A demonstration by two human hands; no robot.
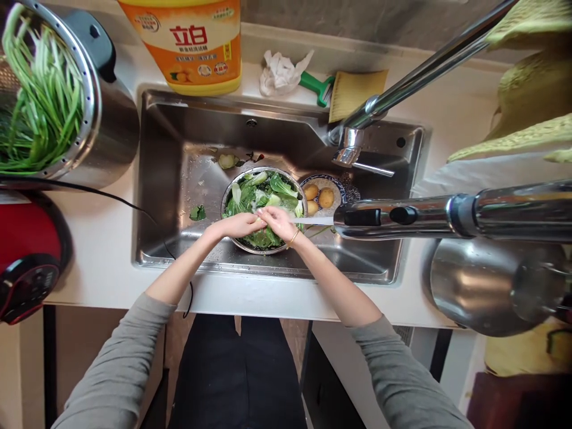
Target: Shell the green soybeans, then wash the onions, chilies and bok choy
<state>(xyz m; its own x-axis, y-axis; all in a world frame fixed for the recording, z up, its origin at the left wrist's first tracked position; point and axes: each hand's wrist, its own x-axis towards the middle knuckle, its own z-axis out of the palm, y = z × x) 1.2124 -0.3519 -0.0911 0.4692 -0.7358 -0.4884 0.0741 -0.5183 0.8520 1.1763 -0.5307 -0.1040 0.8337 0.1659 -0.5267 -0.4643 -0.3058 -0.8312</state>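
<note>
A round metal bowl (224,205) full of green bok choy (283,185) sits in the sink (192,179). Over the front half of the bowl my left hand (241,224) and my right hand (277,221) meet, fingertips touching. The fingers of both are closed together; a small pale bit shows between them, too hidden to name. A stream of water runs sideways from the pull-out faucet head (361,219) to my right hand. Behind the bowl's right side, several potatoes (326,197) lie on a blue-rimmed plate (338,186).
A steel pot (111,137) of long green stalks (49,107) and a red appliance (27,256) stand left. Behind the sink are a detergent jug (192,47), crumpled tissue (281,72), green peeler (317,86) and yellow sponge (357,92). A steel vessel (473,286) is right. A black cord (111,196) crosses the left counter.
</note>
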